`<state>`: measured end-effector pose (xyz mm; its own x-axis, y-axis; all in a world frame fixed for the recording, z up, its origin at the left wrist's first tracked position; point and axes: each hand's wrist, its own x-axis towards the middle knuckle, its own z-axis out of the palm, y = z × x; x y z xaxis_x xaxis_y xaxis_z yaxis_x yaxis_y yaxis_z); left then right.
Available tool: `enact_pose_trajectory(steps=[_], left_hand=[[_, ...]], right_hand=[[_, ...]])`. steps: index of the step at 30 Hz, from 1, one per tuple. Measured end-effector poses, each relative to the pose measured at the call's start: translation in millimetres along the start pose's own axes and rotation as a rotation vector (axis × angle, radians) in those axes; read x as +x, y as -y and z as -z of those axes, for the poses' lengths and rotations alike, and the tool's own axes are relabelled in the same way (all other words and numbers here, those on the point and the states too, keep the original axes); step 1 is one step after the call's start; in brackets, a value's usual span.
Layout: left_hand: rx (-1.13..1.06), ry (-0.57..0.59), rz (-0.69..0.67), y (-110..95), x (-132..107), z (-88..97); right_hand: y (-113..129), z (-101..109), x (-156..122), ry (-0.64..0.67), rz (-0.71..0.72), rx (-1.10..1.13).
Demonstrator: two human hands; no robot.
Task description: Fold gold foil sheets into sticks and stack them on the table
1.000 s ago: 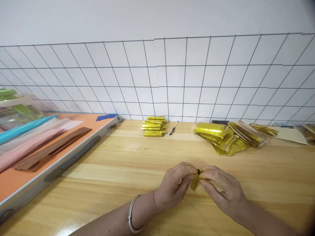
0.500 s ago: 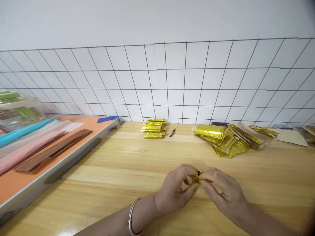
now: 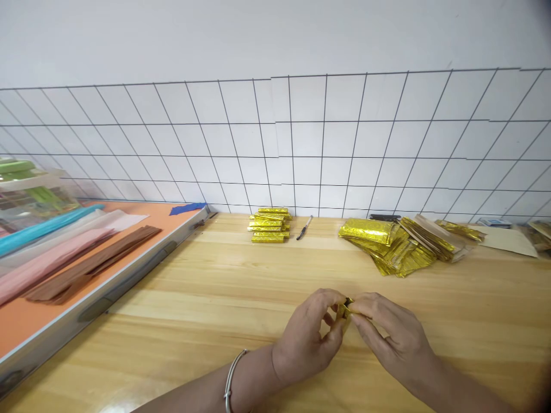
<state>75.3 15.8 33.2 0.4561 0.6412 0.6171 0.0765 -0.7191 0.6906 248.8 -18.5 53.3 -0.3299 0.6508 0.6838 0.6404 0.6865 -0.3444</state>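
1. Two hands meet over a wooden table [image 3: 206, 287]: the left hand [image 3: 307, 332] and the right hand [image 3: 396, 330] each pinch the same small foil [image 3: 342, 312] between thumb and fingers, their fingertips just beside one another.

2. Right of centre at the near part of the table, the foil is held in front of a loose gold pile [image 3: 365, 232]. Whether its lower end touches the wood cannot be told from this angle.

3. Judging by the double pinch, the step in hand is shaping the foil's folded edges; whether the fingers are spreading them or pressing them together is unclear.

4. Any next move appears to call for a light, even grip from both sides, with the fold kept lined up; a hard tug could crumple or tear material that looks this thin.

5. Bright gold and shiny, the foil looks folded, with a dark gap between its edges near the top. Fingers hide much of the rest.

6. Beyond, near the gridded wall [image 3: 307, 137], a stack [image 3: 269, 226] of narrow gold strips lies just left of a pen [image 3: 305, 228], well apart from both hands.
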Motion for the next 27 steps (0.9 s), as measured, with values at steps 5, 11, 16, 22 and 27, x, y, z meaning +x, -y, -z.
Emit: enact_pose_trajectory(steps=[5,11,16,22,27], left_hand=[[-0.002,-0.01,-0.005,1.8,-2.0,-1.5],[0.02,-0.056,-0.025,1.2,-2.0,-3.1],[-0.01,-0.08,-0.037,2.5,-2.0,-4.9],[-0.033,-0.071,-0.024,3.6,-5.2,-6.5],[-0.025,-0.082,-0.042,4.4,-5.8,-7.7]], right_hand=[[2.7,2.6,2.0,-0.004,0.022,-0.058],[5.5,4.4,3.6,-0.018,0.037,-0.133],[5.9,5.2,2.8,-0.002,0.042,-0.168],[4.0,3.5,1.4,0.01,0.045,-0.125],[2.5,2.2,0.5,0.01,0.019,-0.088]])
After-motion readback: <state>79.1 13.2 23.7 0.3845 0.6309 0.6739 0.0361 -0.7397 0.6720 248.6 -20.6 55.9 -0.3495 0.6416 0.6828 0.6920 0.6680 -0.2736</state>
